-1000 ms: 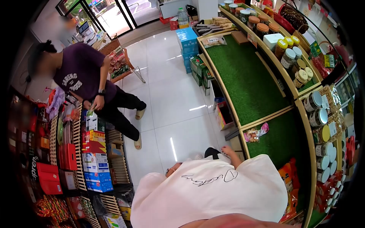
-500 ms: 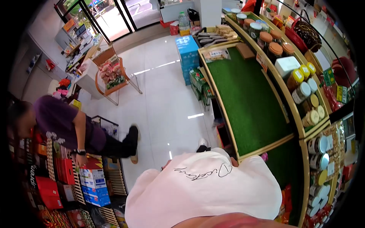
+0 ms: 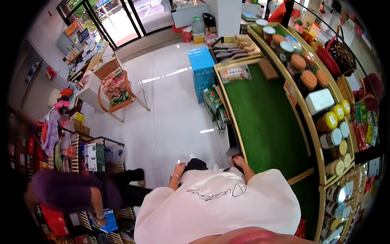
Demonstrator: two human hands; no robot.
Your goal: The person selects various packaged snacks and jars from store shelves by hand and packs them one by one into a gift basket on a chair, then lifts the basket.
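Observation:
My left hand (image 3: 179,168) hangs beside the dark shorts (image 3: 196,164), its fingers curled inward with nothing visible in them. On the other side, my right hand (image 3: 239,161) is closed next to the low front edge of the display stand (image 3: 237,136). A small grey and dark red thing (image 3: 234,151) shows at its fingertips, too small to name. Green turf (image 3: 264,118) lines the stand's tray, where a clear packet (image 3: 235,73) and a brown block (image 3: 268,69) lie at the far end.
Jars (image 3: 331,138) line the raised shelf at right. Blue cartons (image 3: 201,67) and green boxes (image 3: 212,99) stand on the floor along the stand. A chair (image 3: 115,91) holding flowers is across the aisle. At lower left, a person in purple (image 3: 73,191) bends over goods, one hand on a blue box (image 3: 109,219).
Both my forearms have come into view from beneath the white shirt. The view has shifted forward along the stand. The other person appears lower and nearer the bottom left.

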